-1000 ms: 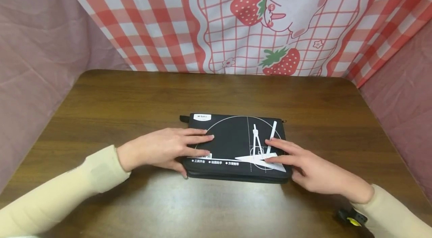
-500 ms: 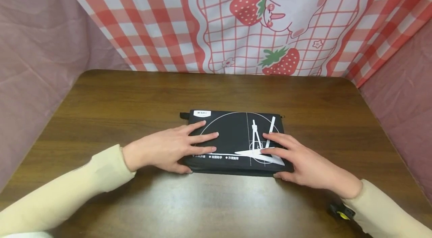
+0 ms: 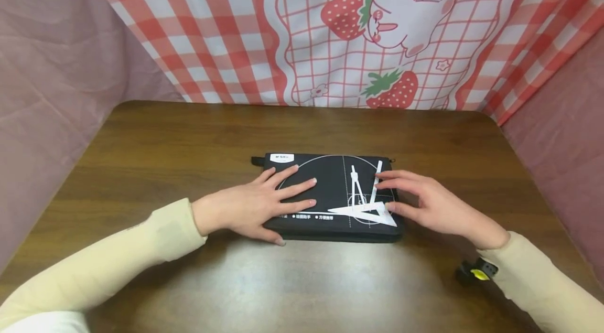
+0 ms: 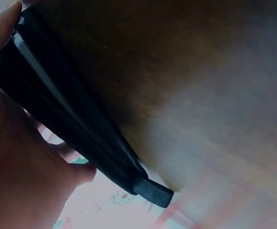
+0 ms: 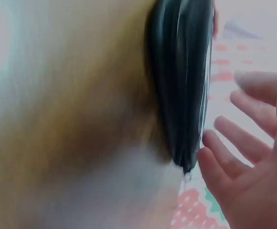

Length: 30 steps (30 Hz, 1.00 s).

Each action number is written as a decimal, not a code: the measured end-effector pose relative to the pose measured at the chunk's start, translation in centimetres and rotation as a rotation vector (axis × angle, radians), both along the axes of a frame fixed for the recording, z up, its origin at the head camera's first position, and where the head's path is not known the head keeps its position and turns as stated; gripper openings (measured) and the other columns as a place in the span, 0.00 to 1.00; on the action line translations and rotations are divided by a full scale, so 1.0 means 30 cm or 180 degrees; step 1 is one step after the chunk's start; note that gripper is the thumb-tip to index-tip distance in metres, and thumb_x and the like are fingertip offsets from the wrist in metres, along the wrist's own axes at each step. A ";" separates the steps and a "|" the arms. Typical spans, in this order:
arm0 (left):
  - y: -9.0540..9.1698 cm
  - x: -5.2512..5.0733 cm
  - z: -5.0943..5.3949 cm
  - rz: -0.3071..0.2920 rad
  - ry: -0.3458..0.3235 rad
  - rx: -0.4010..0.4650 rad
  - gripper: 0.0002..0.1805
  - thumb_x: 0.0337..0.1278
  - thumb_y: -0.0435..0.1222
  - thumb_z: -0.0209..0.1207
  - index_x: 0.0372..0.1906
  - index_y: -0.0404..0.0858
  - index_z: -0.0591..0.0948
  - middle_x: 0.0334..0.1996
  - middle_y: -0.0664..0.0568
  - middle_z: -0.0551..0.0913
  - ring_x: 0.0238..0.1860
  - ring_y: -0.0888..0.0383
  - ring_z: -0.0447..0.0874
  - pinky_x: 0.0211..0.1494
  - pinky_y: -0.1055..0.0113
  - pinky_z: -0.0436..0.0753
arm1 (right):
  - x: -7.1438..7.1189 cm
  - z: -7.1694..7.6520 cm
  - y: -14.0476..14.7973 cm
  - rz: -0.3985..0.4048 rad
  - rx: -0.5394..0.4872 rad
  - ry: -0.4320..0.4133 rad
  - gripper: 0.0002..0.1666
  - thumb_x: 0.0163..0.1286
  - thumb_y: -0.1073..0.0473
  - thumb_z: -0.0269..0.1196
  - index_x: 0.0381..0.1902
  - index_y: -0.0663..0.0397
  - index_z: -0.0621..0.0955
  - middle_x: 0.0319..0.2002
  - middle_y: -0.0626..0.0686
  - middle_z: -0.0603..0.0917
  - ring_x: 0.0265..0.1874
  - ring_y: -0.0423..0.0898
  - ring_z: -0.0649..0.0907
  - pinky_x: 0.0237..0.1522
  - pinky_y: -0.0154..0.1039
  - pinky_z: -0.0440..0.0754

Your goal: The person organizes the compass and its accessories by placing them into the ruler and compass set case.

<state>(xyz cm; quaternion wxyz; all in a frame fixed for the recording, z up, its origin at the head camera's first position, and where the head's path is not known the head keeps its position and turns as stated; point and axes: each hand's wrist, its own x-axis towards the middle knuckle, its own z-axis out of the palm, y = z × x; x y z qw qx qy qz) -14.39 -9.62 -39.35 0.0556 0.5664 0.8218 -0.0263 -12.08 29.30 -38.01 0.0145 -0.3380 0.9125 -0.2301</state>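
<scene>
A black zippered case (image 3: 325,181) printed with a white compass, ruler and set square lies flat on the table. My left hand (image 3: 255,204) rests spread over its left part, the thumb by the front edge. In the left wrist view the zip (image 4: 64,107) stands parted along that end, with a pale strip showing between the teeth. A black fabric loop (image 4: 153,192) sticks out at the corner. My right hand (image 3: 434,207) hovers at the case's right end with its fingers loosely bent. In the right wrist view those fingers (image 5: 245,143) hold nothing; contact is unclear.
The brown wooden table (image 3: 302,286) extends around the case on all sides. Beyond its far edge hangs a red-and-white checked cloth (image 3: 306,34) with strawberries. Pink fabric (image 3: 61,60) flanks the left side. A small black-and-yellow device (image 3: 478,271) sits at the right sleeve.
My left hand has slid right across the case and spread its fingers. The right hand has drawn back from the case's top toward its right end. The case has shifted slightly away from me.
</scene>
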 end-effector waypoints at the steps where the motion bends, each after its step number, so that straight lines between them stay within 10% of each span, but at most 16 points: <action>1: 0.001 0.000 -0.001 0.0011 -0.0015 -0.0030 0.51 0.58 0.69 0.54 0.80 0.56 0.47 0.80 0.55 0.33 0.78 0.40 0.29 0.70 0.33 0.51 | -0.017 -0.002 0.007 -0.0089 -0.0037 0.0087 0.25 0.62 0.60 0.72 0.58 0.48 0.82 0.63 0.52 0.77 0.61 0.52 0.77 0.56 0.57 0.75; 7: 0.004 0.001 -0.002 0.0027 -0.0034 -0.0067 0.51 0.59 0.70 0.51 0.80 0.56 0.47 0.80 0.55 0.34 0.78 0.41 0.28 0.70 0.34 0.51 | -0.127 -0.029 0.038 -0.0642 0.0028 0.0320 0.30 0.61 0.72 0.68 0.63 0.59 0.77 0.63 0.60 0.75 0.61 0.59 0.76 0.59 0.61 0.72; 15: 0.004 0.004 -0.012 0.0052 -0.0001 -0.0048 0.49 0.61 0.69 0.49 0.80 0.56 0.47 0.80 0.55 0.33 0.78 0.41 0.28 0.70 0.34 0.50 | -0.228 -0.030 0.039 -0.0617 0.0571 0.0151 0.21 0.64 0.69 0.67 0.55 0.64 0.81 0.50 0.63 0.84 0.49 0.59 0.81 0.54 0.60 0.75; 30: 0.034 0.033 -0.023 0.0402 -0.0076 -0.0353 0.51 0.59 0.72 0.45 0.80 0.57 0.40 0.78 0.55 0.22 0.77 0.41 0.21 0.68 0.30 0.49 | -0.235 -0.019 0.002 -0.0310 0.1280 0.1143 0.03 0.56 0.68 0.71 0.28 0.59 0.85 0.25 0.54 0.82 0.28 0.53 0.79 0.28 0.53 0.80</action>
